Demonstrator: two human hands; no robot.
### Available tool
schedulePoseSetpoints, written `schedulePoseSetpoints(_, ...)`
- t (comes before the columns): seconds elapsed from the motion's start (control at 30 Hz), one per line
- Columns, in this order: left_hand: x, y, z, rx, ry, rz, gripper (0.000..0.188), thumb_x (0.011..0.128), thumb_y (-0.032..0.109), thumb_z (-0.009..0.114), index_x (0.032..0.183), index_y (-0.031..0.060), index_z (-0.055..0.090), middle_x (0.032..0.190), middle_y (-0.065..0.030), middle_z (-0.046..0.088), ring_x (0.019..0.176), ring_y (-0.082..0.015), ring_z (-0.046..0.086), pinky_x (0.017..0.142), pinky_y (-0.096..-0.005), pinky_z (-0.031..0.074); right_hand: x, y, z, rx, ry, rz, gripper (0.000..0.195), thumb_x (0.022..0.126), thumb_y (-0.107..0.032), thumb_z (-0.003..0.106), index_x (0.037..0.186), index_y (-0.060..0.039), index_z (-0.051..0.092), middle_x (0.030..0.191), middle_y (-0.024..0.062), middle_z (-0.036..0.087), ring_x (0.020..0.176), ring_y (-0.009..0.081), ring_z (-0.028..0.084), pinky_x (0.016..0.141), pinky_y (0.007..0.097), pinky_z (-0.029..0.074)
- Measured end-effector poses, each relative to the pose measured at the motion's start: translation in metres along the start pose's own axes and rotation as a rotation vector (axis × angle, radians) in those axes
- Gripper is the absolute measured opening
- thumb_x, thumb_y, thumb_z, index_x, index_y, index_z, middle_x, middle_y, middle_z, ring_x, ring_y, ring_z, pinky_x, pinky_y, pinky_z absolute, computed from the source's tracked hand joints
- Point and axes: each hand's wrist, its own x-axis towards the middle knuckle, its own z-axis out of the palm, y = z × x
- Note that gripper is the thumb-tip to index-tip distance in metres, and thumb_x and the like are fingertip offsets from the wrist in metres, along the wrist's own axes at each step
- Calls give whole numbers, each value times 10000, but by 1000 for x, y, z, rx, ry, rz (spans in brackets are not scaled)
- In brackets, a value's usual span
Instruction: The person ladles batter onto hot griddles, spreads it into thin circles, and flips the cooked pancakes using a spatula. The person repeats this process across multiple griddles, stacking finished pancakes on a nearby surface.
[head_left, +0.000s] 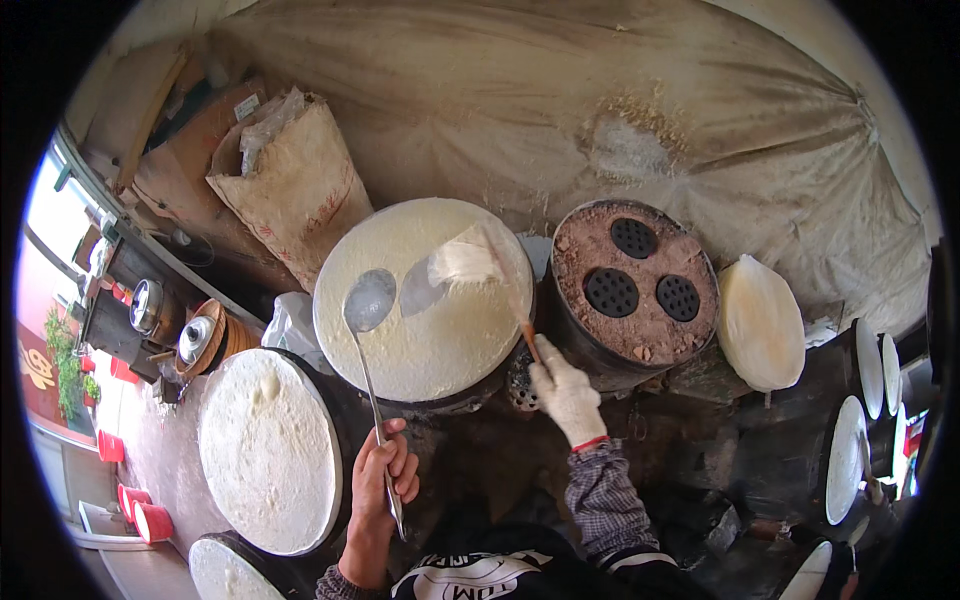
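A large round griddle (336, 360) is coated with pale yellowish batter (442, 352). My left hand (381, 476), bare, grips the handle of a metal ladle (373, 296), whose wet bowl is at the coating's left part. A white knitted glove covers my right hand (566, 394). It holds the wooden handle (529, 341) of a flat spreading tool, which reaches over the griddle's right half. Motion blurs the tool's pale head (469, 259), so its exact shape cannot be told. Beside that head a grey patch (424, 289) shows in the coating.
Right of the griddle stands a round stove (637, 337) with three honeycomb briquettes (611, 292). Beyond it lie pale flat rounds (761, 326), seemingly stacked. Another coated griddle (270, 450) is at left. A paper sack (300, 180) leans behind, near a lidded pot (196, 336) in a basket.
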Motion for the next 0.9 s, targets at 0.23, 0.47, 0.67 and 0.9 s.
schedulePoseSetpoints(0.23, -7, 1, -3, 9, -27, -7, 268, 950, 121, 428, 1195, 70, 522, 631, 8, 351, 438, -95, 337, 356, -238, 308, 21, -12, -14, 51, -104, -190, 433, 939, -373, 510, 1366, -306, 484, 893, 147, 697, 833, 290, 691, 764, 407, 534)
schedulePoseSetpoints(0.47, -17, -1, -4, -3, 10, 3, 276, 953, 119, 423, 1207, 69, 516, 634, 7, 346, 438, -96, 331, 355, -237, 303, 36, -11, -13, 47, -298, -167, 444, 950, -405, 505, 1365, -247, 501, 837, 84, 699, 700, 191, 670, 670, 328, 523)
schedulePoseSetpoints(0.67, -19, 1, -1, 6, 15, -7, 262, 955, 116, 417, 1193, 75, 517, 641, 7, 345, 440, -94, 330, 358, -239, 295, 10, 3, -30, 258, -296, -10, 419, 965, -277, 526, 1378, -213, 490, 757, 59, 660, 611, 103, 617, 632, 287, 518)
schedulePoseSetpoints(0.9, -23, 5, 3, 44, 52, -10, 254, 958, 106, 403, 1186, 73, 511, 643, 1, 345, 440, -96, 331, 360, -241, 299, 15, -18, -17, 11, -104, -460, 410, 961, -333, 513, 1365, -268, 498, 761, 52, 683, 543, 134, 622, 602, 292, 527)
